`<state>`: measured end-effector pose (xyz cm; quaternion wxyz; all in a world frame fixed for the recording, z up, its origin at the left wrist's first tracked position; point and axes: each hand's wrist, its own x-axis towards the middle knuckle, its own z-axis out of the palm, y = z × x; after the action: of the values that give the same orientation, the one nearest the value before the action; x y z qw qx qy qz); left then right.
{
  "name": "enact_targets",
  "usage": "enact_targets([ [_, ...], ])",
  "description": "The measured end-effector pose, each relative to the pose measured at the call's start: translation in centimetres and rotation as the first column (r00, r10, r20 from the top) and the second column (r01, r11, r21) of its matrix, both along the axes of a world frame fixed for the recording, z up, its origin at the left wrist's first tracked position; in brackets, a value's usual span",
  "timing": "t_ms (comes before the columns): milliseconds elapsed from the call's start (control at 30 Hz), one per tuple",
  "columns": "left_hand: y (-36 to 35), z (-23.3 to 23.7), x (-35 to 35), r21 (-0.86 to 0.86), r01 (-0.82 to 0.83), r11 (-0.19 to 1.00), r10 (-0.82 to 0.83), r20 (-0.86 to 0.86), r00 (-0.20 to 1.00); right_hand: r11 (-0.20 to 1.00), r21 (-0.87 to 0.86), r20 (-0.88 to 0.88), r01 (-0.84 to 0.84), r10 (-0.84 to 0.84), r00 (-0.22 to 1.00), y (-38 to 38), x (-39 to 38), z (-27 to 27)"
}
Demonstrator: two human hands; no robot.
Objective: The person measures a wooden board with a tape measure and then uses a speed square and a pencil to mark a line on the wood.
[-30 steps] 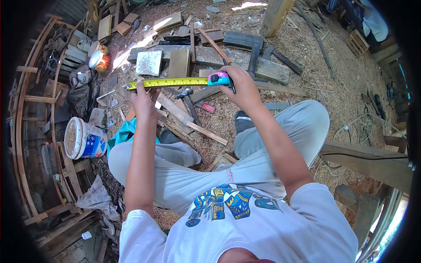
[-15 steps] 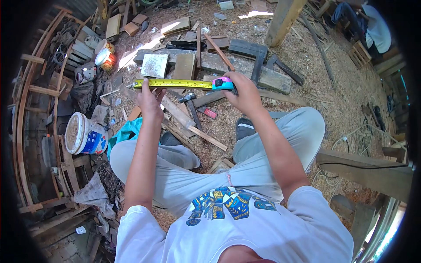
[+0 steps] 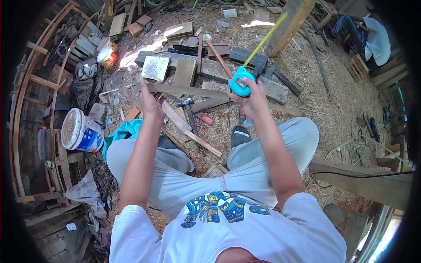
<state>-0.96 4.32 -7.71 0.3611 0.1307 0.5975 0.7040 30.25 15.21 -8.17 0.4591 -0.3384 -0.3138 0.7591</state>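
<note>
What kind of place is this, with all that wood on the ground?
Most likely a carpenter's rough workshop: sawdust covers the ground, wood offcuts and a hammer lie about, and the right hand holds a tape measure while the left hand holds a wood strip.

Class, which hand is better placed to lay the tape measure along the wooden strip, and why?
Right, probably: the right hand grips the tape measure, blade out, close beside the wooden strip; the left hand is occupied holding that strip's far end.
</note>
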Motion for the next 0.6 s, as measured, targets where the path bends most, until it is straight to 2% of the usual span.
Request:
enact_targets([
  [33, 0.0, 0.1, 0.1, -0.003, -0.007, 1.0, 0.007, -0.004, 1.0, 0.998, -0.066, -0.094, -0.005, -0.001, 0.996, 0.1, 0.1, 0.1],
  [167, 0.0, 0.3, 0.3, -0.014, -0.025, 1.0, 0.025, 0.002, 1.0, 0.995, -0.095, -0.034, 0.037, -0.04, 0.999, 0.3, 0.2, -0.4],
  [233, 0.1, 0.5, 0.5, -0.006, -0.046, 0.999, 0.046, 0.012, 0.999, 0.98, -0.2, -0.033, 0.005, -0.012, 0.999, 0.3, 0.2, -0.1],
  [267, 0.2, 0.7, 0.7, -0.001, -0.07, 0.998, 0.07, 0.022, 0.997, 0.981, -0.193, -0.033, 0.005, -0.012, 0.999, 0.5, 0.2, -0.3],
  [333, 0.1, 0.7, 0.6, -0.003, -0.055, 0.998, 0.055, 0.01, 0.998, 0.975, -0.221, 0.096, 0.013, 0.009, 0.995, 0.7, 0.0, -1.3],
  [600, -0.2, 0.8, 0.7, -0.036, -0.038, 0.999, 0.038, 0.014, 0.999, 0.97, -0.237, 0.262, 0.057, 0.007, 0.965, 0.0, -0.5, -0.8],
])
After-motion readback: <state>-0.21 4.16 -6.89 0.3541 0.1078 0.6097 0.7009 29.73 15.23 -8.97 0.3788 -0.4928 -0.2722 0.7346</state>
